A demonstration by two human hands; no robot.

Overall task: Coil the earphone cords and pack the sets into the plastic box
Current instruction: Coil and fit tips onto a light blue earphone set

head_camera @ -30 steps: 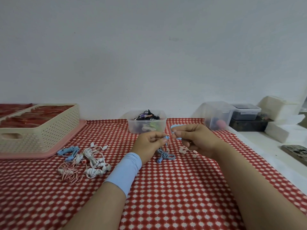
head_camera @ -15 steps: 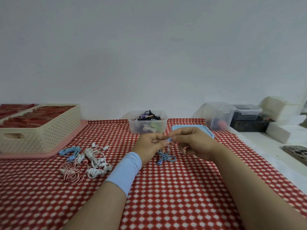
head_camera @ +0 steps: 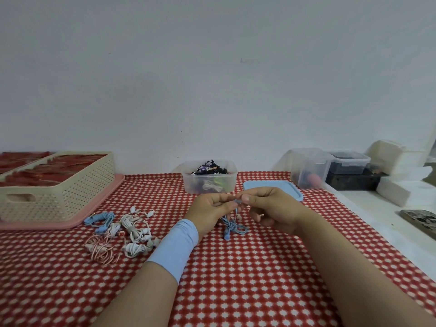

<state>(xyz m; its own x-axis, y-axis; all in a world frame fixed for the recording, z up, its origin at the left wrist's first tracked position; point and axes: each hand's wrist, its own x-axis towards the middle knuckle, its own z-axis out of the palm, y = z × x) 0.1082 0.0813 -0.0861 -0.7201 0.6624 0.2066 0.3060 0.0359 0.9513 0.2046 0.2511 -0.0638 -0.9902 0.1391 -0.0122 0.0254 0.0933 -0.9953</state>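
Left grip [head_camera: 210,208] and right grip [head_camera: 273,208] pinch the blue earphone cord [head_camera: 236,228], hanging below them; plastic box [head_camera: 186,183] sits just beyond.

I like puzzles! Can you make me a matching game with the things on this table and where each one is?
Things: 1 blue lid; 2 cream basket; 3 plastic box; 4 blue earphone cord.
Places: A on the pink tray; B pinched by left hand and right hand; C flat on the cloth behind the right hand; D at the back, earphone sets inside.
Pairs: 1-C, 2-A, 3-D, 4-B.
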